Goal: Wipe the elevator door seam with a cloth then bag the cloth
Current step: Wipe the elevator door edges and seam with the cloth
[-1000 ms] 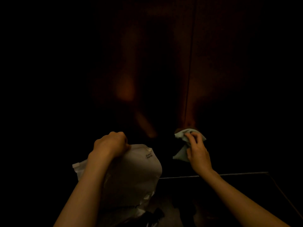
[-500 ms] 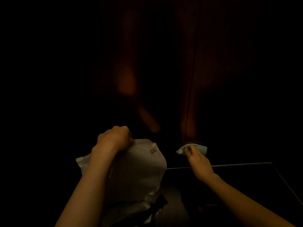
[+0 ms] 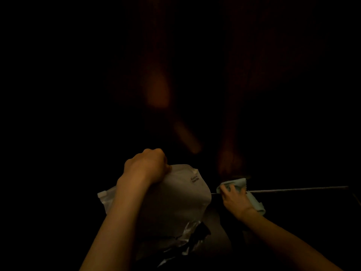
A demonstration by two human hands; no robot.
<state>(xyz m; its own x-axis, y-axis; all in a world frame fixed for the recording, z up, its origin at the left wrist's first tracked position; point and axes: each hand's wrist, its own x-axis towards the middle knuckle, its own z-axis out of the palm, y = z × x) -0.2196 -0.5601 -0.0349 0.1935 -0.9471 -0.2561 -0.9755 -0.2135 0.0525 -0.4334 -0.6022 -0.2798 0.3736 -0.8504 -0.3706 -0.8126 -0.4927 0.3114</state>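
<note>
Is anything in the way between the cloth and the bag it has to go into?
Nothing visible. The right hand holds the cloth low by the door, just right of the bag gripped by the left hand; only dark space between.

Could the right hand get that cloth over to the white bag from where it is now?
Probably yes. The right hand holds the cloth down by the door's bottom edge, just beside the white bag that the left hand grips at its top. Nothing visible lies between them, though the dim light hides whether the bag's mouth is open.
</note>
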